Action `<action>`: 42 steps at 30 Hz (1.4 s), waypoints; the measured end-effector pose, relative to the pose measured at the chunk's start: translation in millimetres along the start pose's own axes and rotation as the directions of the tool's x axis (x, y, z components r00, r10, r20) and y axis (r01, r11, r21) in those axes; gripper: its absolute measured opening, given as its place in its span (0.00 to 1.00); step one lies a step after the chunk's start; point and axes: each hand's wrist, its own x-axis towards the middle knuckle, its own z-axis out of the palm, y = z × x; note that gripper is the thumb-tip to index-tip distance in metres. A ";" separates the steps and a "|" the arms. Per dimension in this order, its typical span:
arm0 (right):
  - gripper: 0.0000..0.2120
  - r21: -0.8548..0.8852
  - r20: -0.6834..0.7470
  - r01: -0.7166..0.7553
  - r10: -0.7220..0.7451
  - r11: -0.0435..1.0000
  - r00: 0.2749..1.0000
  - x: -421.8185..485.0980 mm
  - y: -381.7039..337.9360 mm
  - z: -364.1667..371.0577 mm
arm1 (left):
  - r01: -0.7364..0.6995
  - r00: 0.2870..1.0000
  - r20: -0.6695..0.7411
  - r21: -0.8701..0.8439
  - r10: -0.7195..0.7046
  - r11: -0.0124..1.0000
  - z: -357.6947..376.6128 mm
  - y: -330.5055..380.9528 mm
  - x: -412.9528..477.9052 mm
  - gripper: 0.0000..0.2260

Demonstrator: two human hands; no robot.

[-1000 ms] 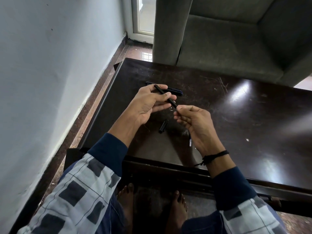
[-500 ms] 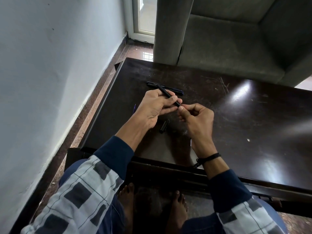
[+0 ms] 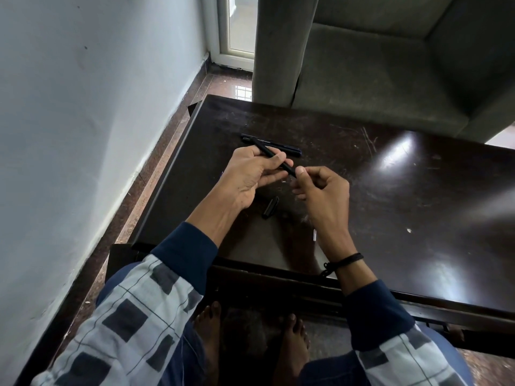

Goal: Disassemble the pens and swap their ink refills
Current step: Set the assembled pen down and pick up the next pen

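My left hand (image 3: 250, 174) grips a black pen barrel (image 3: 264, 150) that slants from upper left to lower right above the dark table (image 3: 390, 190). My right hand (image 3: 320, 188) pinches the barrel's near end with thumb and forefinger. A second dark pen (image 3: 281, 144) lies on the table just beyond my left hand, partly hidden by the held barrel. A short black pen cap (image 3: 271, 207) lies on the table below and between my hands. A thin pale refill tip (image 3: 315, 235) shows beside my right wrist, mostly hidden.
A white wall (image 3: 83, 135) runs close along the table's left edge. A grey-green sofa (image 3: 390, 65) stands against the far edge. My bare feet (image 3: 250, 338) are under the table's near rail.
My right hand has moved up along the barrel's near end and closer to my left hand. Both hands sit slightly farther from me than a second ago.
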 end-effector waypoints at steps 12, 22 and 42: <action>0.04 -0.016 0.009 0.002 -0.002 1.000 1.000 0.6 1.6 -0.9 | 0.005 1.000 0.008 0.015 -0.005 1.000 -1.4 -0.4 0.6 0.06; 0.05 0.008 0.005 -0.019 0.019 1.000 1.000 1.4 0.5 -2.2 | 0.014 1.000 0.006 0.036 -0.014 0.999 -2.3 0.4 1.4 0.06; 0.06 0.052 0.016 -0.037 0.037 0.998 0.999 0.9 0.3 -3.1 | 0.006 1.000 0.008 0.064 -0.006 0.998 -2.2 0.5 1.8 0.05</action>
